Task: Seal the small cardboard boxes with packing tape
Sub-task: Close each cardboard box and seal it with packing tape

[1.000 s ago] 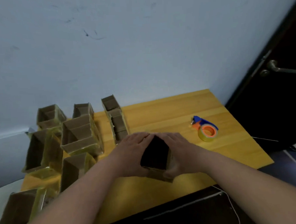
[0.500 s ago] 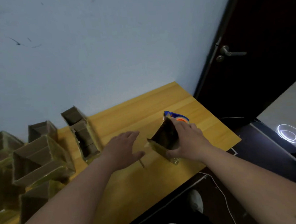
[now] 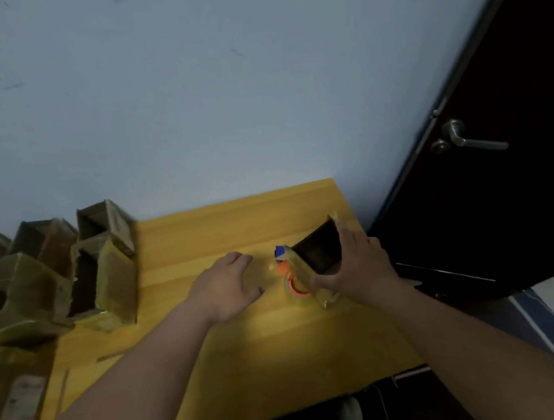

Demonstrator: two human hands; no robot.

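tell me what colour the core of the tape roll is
Orange, with a blue dispenser part behind it; the tape roll shows in the head view, partly hidden by the box.

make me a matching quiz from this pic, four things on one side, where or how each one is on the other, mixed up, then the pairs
Things
1. left hand
2. right hand
3. tape dispenser
4. stacked boxes

States
A. grips an open cardboard box
B. on the table's left side, by the wall
C. partly hidden behind the held box
D. empty, fingers relaxed, over the table

Pairs: 1-D, 2-A, 3-C, 4-B
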